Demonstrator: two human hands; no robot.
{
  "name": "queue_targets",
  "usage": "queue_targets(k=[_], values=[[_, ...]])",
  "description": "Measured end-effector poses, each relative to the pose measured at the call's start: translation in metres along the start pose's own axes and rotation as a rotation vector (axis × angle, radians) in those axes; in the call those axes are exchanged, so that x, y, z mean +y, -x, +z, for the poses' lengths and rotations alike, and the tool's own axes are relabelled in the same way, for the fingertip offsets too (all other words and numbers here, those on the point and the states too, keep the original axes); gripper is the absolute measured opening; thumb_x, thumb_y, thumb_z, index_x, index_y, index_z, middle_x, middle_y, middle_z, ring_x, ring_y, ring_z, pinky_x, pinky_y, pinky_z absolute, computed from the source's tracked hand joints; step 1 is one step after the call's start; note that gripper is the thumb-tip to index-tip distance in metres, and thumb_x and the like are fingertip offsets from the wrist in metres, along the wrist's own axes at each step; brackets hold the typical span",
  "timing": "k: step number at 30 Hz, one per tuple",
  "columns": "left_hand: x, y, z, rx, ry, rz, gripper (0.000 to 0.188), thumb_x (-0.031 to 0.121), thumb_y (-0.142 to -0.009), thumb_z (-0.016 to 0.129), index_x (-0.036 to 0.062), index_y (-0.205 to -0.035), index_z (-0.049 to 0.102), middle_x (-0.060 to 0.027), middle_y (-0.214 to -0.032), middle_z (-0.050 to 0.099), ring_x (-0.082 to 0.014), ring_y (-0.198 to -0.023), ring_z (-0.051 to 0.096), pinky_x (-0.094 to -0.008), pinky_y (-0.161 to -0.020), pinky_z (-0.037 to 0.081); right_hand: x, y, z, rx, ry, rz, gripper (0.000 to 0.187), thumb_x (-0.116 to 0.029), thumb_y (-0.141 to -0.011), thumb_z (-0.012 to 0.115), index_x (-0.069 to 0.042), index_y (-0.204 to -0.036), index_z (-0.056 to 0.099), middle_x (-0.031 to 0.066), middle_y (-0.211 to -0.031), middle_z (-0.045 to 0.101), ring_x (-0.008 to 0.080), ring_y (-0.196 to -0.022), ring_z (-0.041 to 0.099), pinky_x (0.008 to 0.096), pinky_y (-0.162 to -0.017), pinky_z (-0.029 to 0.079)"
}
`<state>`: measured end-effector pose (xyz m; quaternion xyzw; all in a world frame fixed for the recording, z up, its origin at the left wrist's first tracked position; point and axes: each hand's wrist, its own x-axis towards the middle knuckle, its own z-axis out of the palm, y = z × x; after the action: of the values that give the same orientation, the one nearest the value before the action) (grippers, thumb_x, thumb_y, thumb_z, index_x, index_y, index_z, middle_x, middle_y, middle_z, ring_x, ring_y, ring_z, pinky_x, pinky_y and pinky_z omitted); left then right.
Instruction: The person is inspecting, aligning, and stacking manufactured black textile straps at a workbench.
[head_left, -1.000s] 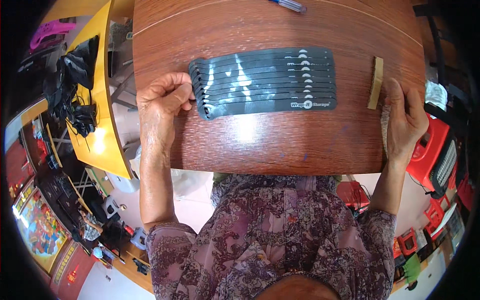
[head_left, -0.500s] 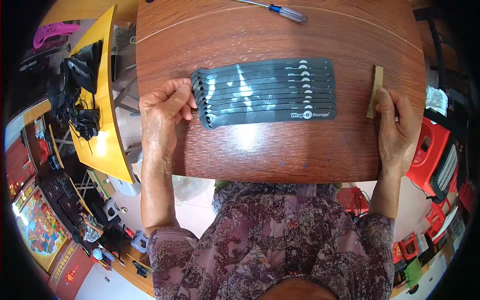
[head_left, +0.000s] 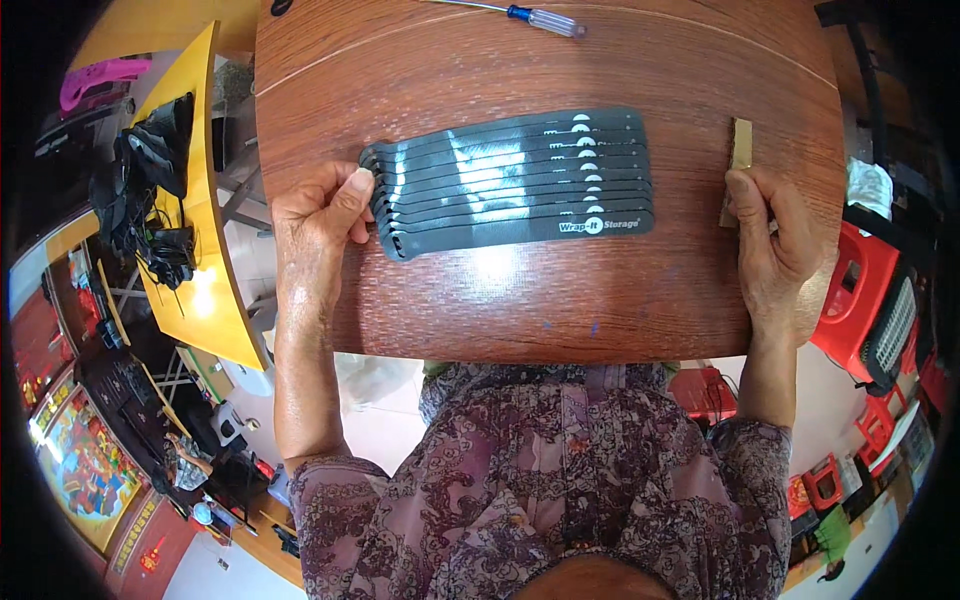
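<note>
A row of dark grey hook-and-loop storage straps point(head_left: 480, 185) overlaps in a fan across the wooden table, with white half-circle marks and print near the right end. Rounded, slotted tips line the left end. My left hand point(head_left: 318, 215) is closed there, thumb and fingers pinching the edge of the straps. To the right, apart from the straps, my right hand point(head_left: 778, 235) grips a narrow brown cardboard strip point(head_left: 741, 145) between thumb and fingers. The strip stands roughly lengthwise away from me, its lower part partly covered by the thumb.
A screwdriver point(head_left: 548, 20) with a clear and blue handle lies at the table's far side. Black cables and dark items point(head_left: 160, 180) rest on a yellow table at the left. Beyond the right table edge stands a red plastic stool point(head_left: 850, 285).
The whole view has shifted slightly, so the table and everything on it sit further left. The bright reflection on the straps has changed shape. Both hands keep their holds.
</note>
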<state>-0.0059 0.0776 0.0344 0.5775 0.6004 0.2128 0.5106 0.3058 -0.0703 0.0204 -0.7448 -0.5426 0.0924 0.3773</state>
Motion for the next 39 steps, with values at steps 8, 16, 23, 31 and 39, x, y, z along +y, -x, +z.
queue_targets(k=[8, 16, 23, 31, 39], values=[[-0.011, 0.005, -0.002, -0.005, 0.14, 0.019, 0.01, 0.01, -0.086, 0.064, 0.0003, -0.083, 0.065, 0.0009, -0.067, 0.057, -0.0053, -0.055, 0.046, -0.0191, -0.052, 0.036, -0.001, 0.002, 0.001, 0.01, 0.046, -0.085, 0.008, -0.001, -0.078, 0.07, 0.0, -0.084, 0.065, 0.0122, -0.073, 0.062, 0.0207, -0.061, 0.06, 0.0292, -0.054, 0.046], [-0.005, 0.006, 0.0, -0.055, 0.055, 0.051, 0.011, 0.008, -0.081, 0.069, 0.001, -0.088, 0.064, 0.0013, -0.074, 0.06, -0.0048, -0.061, 0.049, -0.0185, -0.054, 0.037, -0.005, -0.004, 0.001, -0.042, 0.022, -0.272, 0.012, 0.001, -0.074, 0.07, 0.0, -0.084, 0.062, 0.013, -0.072, 0.059, 0.0283, -0.062, 0.059, 0.0342, -0.053, 0.046], [-0.013, 0.004, -0.002, -0.019, 0.053, 0.036, 0.015, 0.007, -0.079, 0.071, 0.0011, -0.091, 0.065, 0.0006, -0.073, 0.061, -0.0049, -0.061, 0.051, -0.0183, -0.054, 0.039, -0.013, -0.002, 0.012, -0.107, 0.055, -0.297, 0.028, -0.007, -0.069, 0.074, -0.003, -0.094, 0.061, 0.0122, -0.079, 0.056, 0.0294, -0.07, 0.057, 0.0372, -0.058, 0.047], [-0.001, 0.014, 0.003, 0.026, 0.208, -0.029, 0.008, 0.001, -0.085, 0.06, -0.0018, -0.091, 0.064, -0.0008, -0.075, 0.06, -0.0067, -0.058, 0.046, -0.0187, -0.056, 0.037, -0.035, -0.012, 0.024, -0.263, 0.083, -0.39, 0.043, -0.012, -0.066, 0.076, -0.003, -0.106, 0.062, 0.01, -0.095, 0.055, 0.026, -0.083, 0.05, 0.0352, -0.071, 0.044], [-0.018, 0.015, 0.002, 0.042, 0.218, 0.1, 0.025, -0.003, -0.084, 0.06, -0.0023, -0.109, 0.056, -0.0021, -0.078, 0.059, -0.0071, -0.065, 0.052, -0.0183, -0.059, 0.043, -0.041, -0.013, 0.031, -0.266, 0.181, -0.475, 0.043, -0.008, -0.06, 0.076, -0.001, -0.099, 0.062, 0.0118, -0.094, 0.053, 0.0291, -0.084, 0.049, 0.0367, -0.068, 0.044]])
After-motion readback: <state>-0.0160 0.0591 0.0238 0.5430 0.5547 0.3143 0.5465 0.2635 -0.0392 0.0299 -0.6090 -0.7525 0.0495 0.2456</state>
